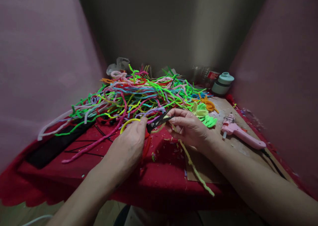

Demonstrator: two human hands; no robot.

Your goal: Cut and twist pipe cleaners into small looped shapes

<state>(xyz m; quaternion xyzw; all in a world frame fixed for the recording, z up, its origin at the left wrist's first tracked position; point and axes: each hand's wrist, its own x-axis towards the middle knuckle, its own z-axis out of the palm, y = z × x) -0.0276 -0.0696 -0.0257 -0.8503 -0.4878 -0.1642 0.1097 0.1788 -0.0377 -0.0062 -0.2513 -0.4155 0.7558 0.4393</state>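
Observation:
My left hand (131, 140) is closed around a pair of scissors (157, 122), its dark blades pointing right toward my other hand. A yellow loop, which looks like part of the handle, shows beside the fingers. Between its fingertips, my right hand (184, 125) pinches a pale yellow pipe cleaner (190, 161). The blades meet the pipe cleaner at those fingertips; whether they are closed on it I cannot tell. One long end hangs down over the table's front. Just beyond the right hand lie yellow and green petal-like pieces (203, 113) of bent pipe cleaner.
A large tangled heap of coloured pipe cleaners (149, 90) covers the back of the red tablecloth (164, 173). On a cardboard sheet (238, 143) at right rests a pink glue gun (242, 135) with its cord. Behind stand a pale blue-lidded container (223, 83) and a plastic bottle (208, 77).

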